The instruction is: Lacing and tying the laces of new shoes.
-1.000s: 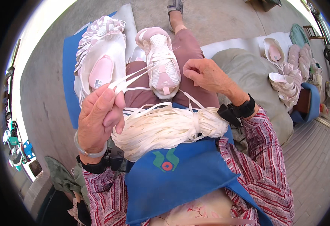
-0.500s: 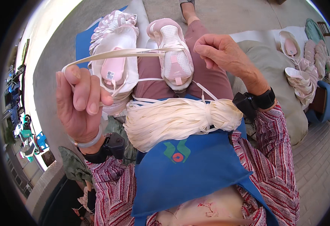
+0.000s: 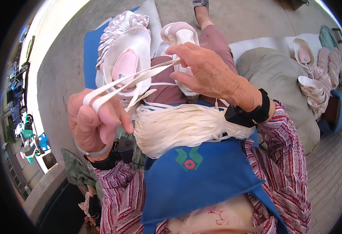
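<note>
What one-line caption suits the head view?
Both hands, left and right, stretch a white shoelace above a lace bundle and pink shoes.

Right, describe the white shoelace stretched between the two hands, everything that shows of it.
The shoelace is a flat, off-white woven band, doubled so two strands run side by side. It stretches taut, slanting from the left hand, where it wraps over the fingers, up to the right hand, which pinches it between fingertips. It passes in front of a white and pink shoe. Loose tails hang toward the big bundle of similar laces on the lap.
</note>
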`<state>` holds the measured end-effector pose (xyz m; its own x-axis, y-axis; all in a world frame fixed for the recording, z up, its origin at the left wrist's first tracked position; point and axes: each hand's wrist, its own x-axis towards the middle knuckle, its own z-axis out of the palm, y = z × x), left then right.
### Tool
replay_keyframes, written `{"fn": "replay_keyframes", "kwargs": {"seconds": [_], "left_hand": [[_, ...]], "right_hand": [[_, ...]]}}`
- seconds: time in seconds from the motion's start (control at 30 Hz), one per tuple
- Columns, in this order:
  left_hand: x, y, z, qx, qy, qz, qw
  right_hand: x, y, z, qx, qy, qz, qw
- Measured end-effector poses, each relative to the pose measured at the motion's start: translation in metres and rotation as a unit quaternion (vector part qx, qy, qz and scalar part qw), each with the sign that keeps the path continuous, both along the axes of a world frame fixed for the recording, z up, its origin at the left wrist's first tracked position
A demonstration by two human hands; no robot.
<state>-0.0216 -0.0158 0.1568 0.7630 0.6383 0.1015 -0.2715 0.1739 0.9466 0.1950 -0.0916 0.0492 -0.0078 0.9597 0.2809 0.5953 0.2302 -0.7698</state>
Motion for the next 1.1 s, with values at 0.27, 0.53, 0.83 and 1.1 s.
{"fn": "replay_keyframes", "kwargs": {"seconds": [0.27,0.53,0.83,1.1], "left_hand": [[-0.005,-0.011,-0.006,0.001,-0.031,-0.268,0.963],[-0.006,-0.020,-0.021,-0.017,0.052,-0.513,0.857],[0.003,-0.041,-0.025,-0.049,0.087,-0.530,0.842],[0.015,-0.041,-0.036,-0.047,0.136,-0.564,0.813]], "right_hand": [[-0.004,-0.009,0.005,-0.080,-0.099,0.049,0.991],[-0.013,-0.037,-0.010,-0.171,0.040,0.069,0.982],[-0.017,-0.042,-0.021,-0.075,0.072,0.080,0.991],[-0.010,-0.034,-0.006,-0.361,0.400,0.072,0.840]]}}
